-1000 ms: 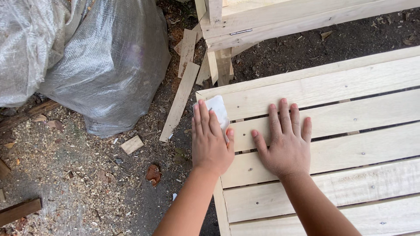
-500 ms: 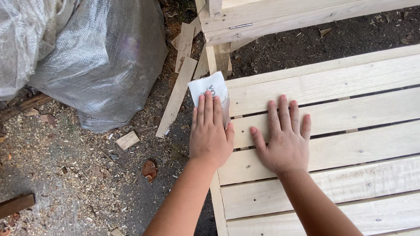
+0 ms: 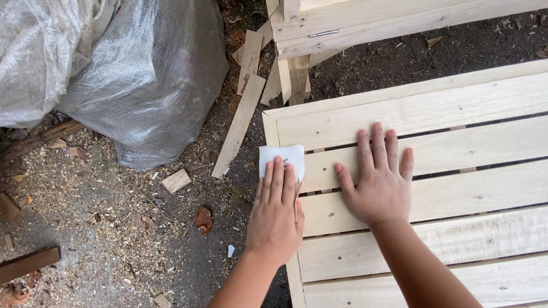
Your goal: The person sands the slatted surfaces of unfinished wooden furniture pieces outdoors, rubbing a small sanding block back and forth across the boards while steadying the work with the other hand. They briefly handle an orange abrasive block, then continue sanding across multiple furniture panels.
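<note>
Here, I see the left hand (image 3: 275, 215) pressing flat, fingers together, on a white, slightly creased sheet of sandpaper (image 3: 281, 160) at the left edge of a pale slatted wooden frame (image 3: 434, 108). The paper's far end shows past the fingertips, overhanging the frame's left rail. Just to its right, the right hand (image 3: 379, 181) lies open, fingers spread on the slats, gripping nothing. Left of them, grey plastic sacks (image 3: 137, 74) sit on sawdust-strewn ground (image 3: 108, 234).
</note>
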Demonstrator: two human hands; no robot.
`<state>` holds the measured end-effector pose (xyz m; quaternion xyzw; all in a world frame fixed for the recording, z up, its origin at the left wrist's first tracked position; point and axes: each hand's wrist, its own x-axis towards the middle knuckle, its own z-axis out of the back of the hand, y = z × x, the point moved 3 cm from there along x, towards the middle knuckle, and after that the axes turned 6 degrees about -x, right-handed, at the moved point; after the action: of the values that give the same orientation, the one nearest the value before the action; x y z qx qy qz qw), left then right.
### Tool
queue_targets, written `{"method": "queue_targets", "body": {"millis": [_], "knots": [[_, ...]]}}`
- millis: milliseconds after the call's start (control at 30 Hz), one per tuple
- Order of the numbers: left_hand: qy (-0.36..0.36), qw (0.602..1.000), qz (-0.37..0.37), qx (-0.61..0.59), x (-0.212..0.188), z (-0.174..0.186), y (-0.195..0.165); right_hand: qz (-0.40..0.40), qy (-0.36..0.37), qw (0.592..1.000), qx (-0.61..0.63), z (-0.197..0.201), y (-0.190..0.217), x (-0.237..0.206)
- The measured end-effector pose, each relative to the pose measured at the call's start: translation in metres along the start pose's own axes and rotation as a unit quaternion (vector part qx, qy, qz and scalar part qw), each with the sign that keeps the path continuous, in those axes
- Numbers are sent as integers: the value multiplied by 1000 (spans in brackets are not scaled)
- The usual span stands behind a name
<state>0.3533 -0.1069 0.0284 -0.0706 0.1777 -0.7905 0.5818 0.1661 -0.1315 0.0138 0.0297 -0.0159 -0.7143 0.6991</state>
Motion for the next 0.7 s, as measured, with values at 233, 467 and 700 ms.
{"method": "queue_targets", "body": {"millis": [233, 467, 700], "knots": [[-60, 989, 130, 26, 66, -19, 20, 6, -6, 1000, 2, -1, -2, 1], [-38, 999, 33, -18, 20, -39, 14, -1, 1, 1000, -15, -2, -1, 3], [-62, 992, 107, -1, 84, 0, 21, 5, 12, 1000, -9, 0, -1, 2]]}}
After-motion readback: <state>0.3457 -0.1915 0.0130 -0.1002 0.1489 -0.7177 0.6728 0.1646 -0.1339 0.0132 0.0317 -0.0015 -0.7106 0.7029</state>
